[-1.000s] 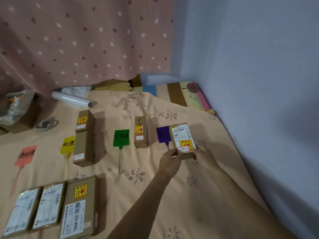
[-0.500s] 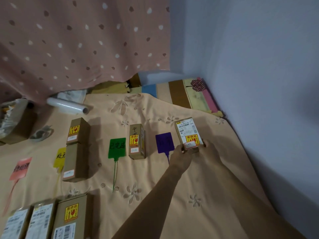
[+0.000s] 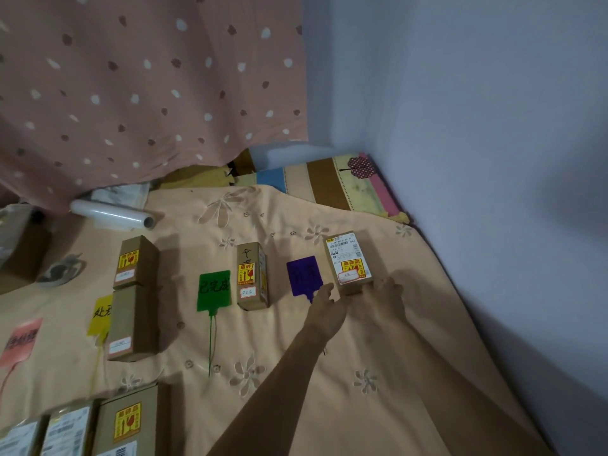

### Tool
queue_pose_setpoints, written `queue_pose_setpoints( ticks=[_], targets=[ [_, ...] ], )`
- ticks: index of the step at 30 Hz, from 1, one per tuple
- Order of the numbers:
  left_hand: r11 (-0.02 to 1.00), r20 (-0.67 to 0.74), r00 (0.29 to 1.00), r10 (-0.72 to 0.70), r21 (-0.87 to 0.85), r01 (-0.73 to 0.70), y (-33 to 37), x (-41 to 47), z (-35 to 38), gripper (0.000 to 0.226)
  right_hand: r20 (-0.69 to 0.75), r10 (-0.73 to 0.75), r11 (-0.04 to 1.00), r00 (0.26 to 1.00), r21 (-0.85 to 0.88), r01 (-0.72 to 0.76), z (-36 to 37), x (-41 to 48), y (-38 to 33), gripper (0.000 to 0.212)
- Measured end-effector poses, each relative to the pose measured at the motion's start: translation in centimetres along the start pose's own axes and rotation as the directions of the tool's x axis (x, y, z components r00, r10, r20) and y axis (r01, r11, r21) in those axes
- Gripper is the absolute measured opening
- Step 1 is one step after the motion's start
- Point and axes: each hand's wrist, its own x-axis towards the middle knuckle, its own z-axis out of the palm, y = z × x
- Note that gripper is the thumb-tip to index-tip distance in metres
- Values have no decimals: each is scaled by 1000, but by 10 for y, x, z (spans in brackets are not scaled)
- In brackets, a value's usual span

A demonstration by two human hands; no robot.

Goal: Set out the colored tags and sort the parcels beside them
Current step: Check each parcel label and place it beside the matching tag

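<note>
Four colored tags lie in a row on the peach flowered sheet: pink (image 3: 19, 340), yellow (image 3: 100, 315), green (image 3: 214, 289) and purple (image 3: 302, 274). A labelled cardboard parcel (image 3: 348, 261) rests flat just right of the purple tag. My left hand (image 3: 324, 306) and my right hand (image 3: 390, 297) pinch its near corners. One upright parcel (image 3: 251, 274) stands right of the green tag. Two parcels (image 3: 136, 261) (image 3: 131, 324) lie end to end right of the yellow tag. Three more parcels (image 3: 128, 422) lie side by side at the near left.
A roll of clear film (image 3: 112, 217) and a tape roll (image 3: 61, 268) lie at the far left, beside a brown box (image 3: 19, 251). A dotted curtain (image 3: 148, 93) hangs behind. The wall (image 3: 493, 192) runs close along the right, past a striped mat (image 3: 329, 182).
Both hands have slid the labelled parcel farther away, so it now lies level with the purple tag. My view has tilted upward, so the near parcels sit lower in view.
</note>
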Motion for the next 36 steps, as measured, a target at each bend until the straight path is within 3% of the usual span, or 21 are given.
queue_pose_setpoints(
  ticks=[5,11,20,23,28,36],
  targets=[
    [1000,-23,1000,16,5,-16,-22,-37,-28,51,-113,20,1000,993,-18,-22,-1,-50,3,48],
    [996,-33,996,78,48,-76,-47,-105,-85,44,-125,-33,999,992,4,34,20,-141,-8,50],
    [970,-121,963,242,70,-235,-84,-226,-201,36,8,-221,975,975,18,221,53,-303,-33,52],
    [955,-163,941,296,54,-291,-114,-266,-254,37,42,-323,946,945,-12,324,75,-366,-37,21],
    [966,-219,941,259,50,-254,-174,-311,-318,34,149,-342,935,928,-47,352,111,-441,-28,24],
    [991,-258,957,131,32,-127,-269,-344,-348,23,313,-272,928,910,-165,334,179,-454,25,34]
  ],
)
